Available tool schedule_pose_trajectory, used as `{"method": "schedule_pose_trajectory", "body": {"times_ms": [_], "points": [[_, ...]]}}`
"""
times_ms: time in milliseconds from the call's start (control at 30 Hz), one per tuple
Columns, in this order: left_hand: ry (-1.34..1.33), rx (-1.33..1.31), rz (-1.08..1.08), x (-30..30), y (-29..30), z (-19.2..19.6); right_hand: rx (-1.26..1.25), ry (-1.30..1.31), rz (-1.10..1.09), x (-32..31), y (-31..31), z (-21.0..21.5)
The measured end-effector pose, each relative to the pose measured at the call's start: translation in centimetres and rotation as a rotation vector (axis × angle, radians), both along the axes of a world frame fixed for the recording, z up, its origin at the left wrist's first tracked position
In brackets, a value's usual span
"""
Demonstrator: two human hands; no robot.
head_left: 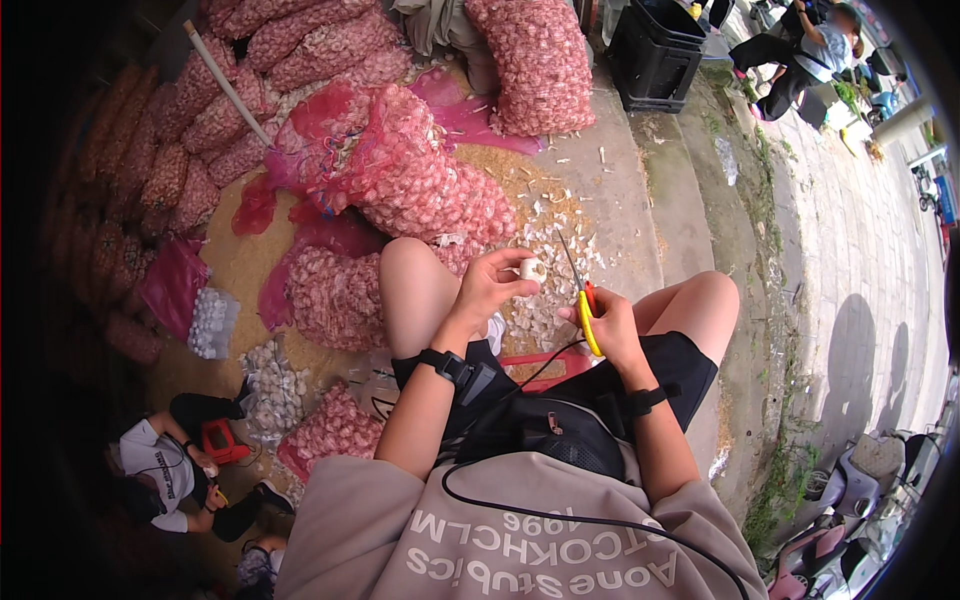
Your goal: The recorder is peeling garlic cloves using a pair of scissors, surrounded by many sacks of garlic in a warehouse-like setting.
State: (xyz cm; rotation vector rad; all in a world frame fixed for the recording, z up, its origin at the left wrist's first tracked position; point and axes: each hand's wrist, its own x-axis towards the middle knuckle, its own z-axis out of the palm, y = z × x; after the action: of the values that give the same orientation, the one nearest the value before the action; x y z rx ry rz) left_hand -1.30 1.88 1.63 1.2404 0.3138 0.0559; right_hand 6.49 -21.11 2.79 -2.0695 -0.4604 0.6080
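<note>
A white garlic bulb (pixel 531 269) is pinched between the thumb and fingers of my left hand (pixel 485 290), in front of my knees. My right hand (pixel 614 328) grips a pair of scissors (pixel 586 312) with yellow and red handles. Their thin blades point up and away, just right of the bulb and apart from it. Whether the blades are spread is hard to make out. White garlic skins (pixel 540 318) litter the ground below both hands. A large pink mesh sack of garlic (pixel 430 190) lies just beyond my left knee.
More filled mesh sacks (pixel 320 50) are piled at the far left. A black crate (pixel 655 55) stands far right. At lower left a co-worker (pixel 155 465) sits by a red stool (pixel 222 440) and a bag of white bulbs (pixel 272 390). Scooters (pixel 865 490) stand at right.
</note>
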Motion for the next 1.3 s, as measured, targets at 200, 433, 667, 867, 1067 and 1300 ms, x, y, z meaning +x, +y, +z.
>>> {"method": "schedule_pose_trajectory", "body": {"times_ms": [200,433,667,867,1067,1300], "points": [[-0.060,0.057,-0.141,-0.2,-2.8,-0.4,0.456,0.583,-0.193,0.0,0.9,-0.2],[-0.158,0.661,-0.184,-0.2,-3.1,1.5,0.603,0.824,-0.245,-0.1,0.5,0.4],[-0.248,0.666,-0.187,0.0,-3.5,1.6,0.552,0.878,-0.210,0.0,0.2,-0.5],[-0.185,0.524,-0.022,-0.1,-2.0,0.1,0.871,1.073,-0.293,0.6,0.0,-0.4],[-0.321,0.726,-0.065,0.0,-3.8,2.2,0.935,1.136,-0.243,0.4,0.0,0.0],[-0.428,0.930,-0.040,0.0,-3.8,1.7,0.767,0.991,-0.236,0.0,0.3,-1.1]]}}
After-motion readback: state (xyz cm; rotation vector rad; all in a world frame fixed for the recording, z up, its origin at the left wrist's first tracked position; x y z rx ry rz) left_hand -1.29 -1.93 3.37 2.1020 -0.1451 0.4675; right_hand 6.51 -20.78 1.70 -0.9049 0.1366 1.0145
